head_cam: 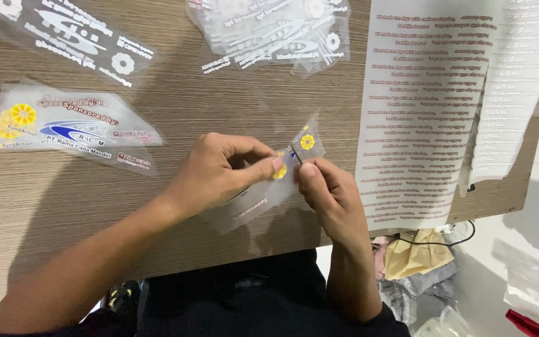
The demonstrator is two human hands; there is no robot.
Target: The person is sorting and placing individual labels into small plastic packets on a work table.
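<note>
Just above the desk [63,193], both hands pinch one clear sticker strip [263,196]: left hand [219,171] fingers grip its middle, right hand [329,193] its upper edge, the strip running lower-left to upper-right.

Bare tabletop [63,206] left of hands; printed sheet [419,112] blocks right.

A small clear film strip [263,196] printed with yellow flower marks is pinched between both hands just above the counter, its upper corner peeled apart and lifted.
</note>
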